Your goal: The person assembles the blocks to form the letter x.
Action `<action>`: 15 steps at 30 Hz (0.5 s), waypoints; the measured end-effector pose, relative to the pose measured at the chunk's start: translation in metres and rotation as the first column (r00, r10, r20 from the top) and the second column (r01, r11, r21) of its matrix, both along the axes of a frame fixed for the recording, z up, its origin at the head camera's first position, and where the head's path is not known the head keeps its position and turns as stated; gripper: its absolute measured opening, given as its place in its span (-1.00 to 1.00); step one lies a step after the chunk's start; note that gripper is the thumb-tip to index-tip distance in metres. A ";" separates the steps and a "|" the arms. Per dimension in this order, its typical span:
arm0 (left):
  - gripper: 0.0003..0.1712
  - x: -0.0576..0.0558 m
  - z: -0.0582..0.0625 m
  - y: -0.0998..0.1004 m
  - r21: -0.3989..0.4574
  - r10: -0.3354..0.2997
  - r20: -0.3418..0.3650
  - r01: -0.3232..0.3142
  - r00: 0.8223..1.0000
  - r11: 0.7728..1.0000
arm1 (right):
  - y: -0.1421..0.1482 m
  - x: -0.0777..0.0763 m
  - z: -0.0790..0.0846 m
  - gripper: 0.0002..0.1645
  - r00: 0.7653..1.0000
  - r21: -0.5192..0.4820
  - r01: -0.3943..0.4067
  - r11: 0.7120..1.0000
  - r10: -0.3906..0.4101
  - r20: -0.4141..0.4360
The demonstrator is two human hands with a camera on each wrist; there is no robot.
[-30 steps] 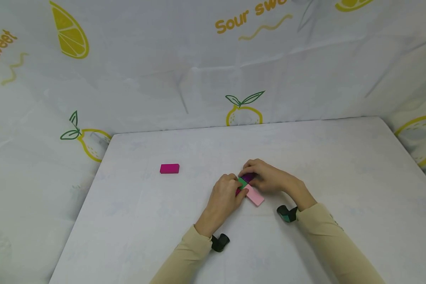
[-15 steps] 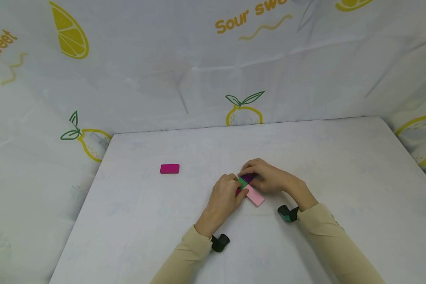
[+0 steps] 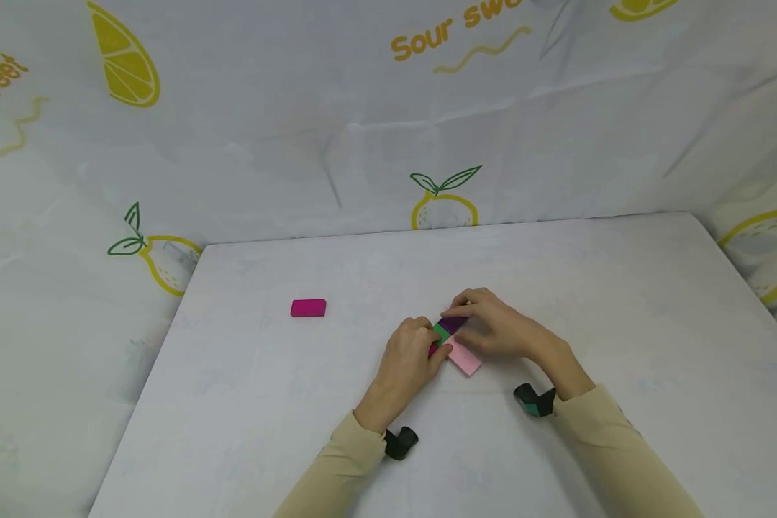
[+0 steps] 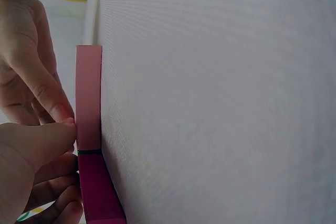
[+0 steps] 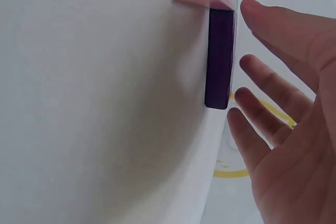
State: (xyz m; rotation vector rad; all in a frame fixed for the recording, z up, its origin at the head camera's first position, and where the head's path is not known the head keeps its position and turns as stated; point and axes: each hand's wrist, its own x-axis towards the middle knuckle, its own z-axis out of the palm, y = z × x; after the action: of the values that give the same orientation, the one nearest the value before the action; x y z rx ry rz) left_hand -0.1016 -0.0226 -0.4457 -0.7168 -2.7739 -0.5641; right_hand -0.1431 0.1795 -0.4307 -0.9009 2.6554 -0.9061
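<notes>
Four flat-lying blocks meet in a cluster on the white table: a green block [image 3: 440, 332], a dark purple block [image 3: 452, 325], a light pink block [image 3: 465, 358] and a magenta block [image 4: 101, 187]. My left hand [image 3: 408, 360] bends over the cluster, its fingers holding around the green block and its thumb against the pink one. It hides most of the magenta block. Over the purple block hovers my right hand [image 3: 501, 327], its fingers spread. A gap shows between those fingertips and the purple block in the right wrist view.
A separate magenta block [image 3: 308, 308] lies on the table [image 3: 246, 403] to the left, away from both hands. A white lemon-print cloth [image 3: 285, 144] hangs behind the table's back edge. Dark wrist cameras hang below both wrists.
My right hand has let go of the purple block, loosened its fingers and shifted slightly right. The left hand and the blocks stay where they were.
</notes>
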 end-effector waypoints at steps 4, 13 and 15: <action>-0.80 0.000 -0.001 0.000 0.015 -0.007 -0.009 0.007 1.000 1.000 | -0.001 0.005 -0.002 -0.58 1.000 0.000 -0.012 1.000 0.012 -0.008; -0.78 0.000 0.000 0.001 0.008 0.001 0.017 -0.001 1.000 1.000 | -0.005 0.011 -0.003 -0.59 0.998 0.035 -0.027 0.999 0.029 -0.052; -0.78 0.000 0.000 0.001 0.006 0.002 0.022 -0.002 1.000 1.000 | -0.005 0.012 -0.004 -0.60 0.997 0.040 -0.030 0.999 0.032 -0.069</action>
State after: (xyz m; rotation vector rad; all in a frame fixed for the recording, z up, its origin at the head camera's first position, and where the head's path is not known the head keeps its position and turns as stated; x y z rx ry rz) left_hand -0.1015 -0.0214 -0.4453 -0.7108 -2.7920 -0.5828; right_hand -0.1313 0.1741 -0.4344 -0.9794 2.6997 -0.8274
